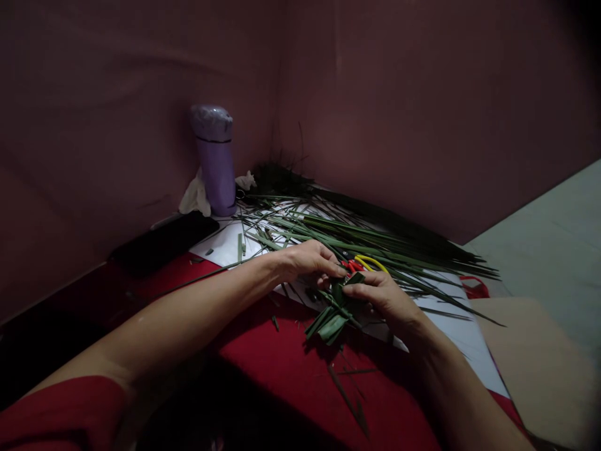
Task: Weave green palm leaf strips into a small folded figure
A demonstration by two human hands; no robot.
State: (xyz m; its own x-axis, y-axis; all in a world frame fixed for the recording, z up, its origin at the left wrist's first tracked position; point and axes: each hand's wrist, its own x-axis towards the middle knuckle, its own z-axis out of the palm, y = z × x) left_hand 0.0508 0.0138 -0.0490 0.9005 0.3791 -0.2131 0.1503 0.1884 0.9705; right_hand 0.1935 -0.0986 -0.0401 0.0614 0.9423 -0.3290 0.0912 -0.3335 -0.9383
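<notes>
A small folded piece of green leaf strips [332,322] is between my two hands, above the edge of the white sheet. My left hand [315,262] is closed, its thumb and fingers pinching the upper left part of the leaf piece. From the other side my right hand [382,297] pinches the same piece between thumb and fingers. Just behind the fingertips lie a tool with a red handle [353,267] and a yellow handle [370,262], partly hidden by the hands.
Long green leaves [366,235] lie across the white sheet [469,338] toward the wall corner. A purple tumbler [216,178] stands at the back left beside crumpled tissue [196,197]. A dark flat object [164,241] is left of it. Leaf scraps [347,394] lie on the red cloth [282,369].
</notes>
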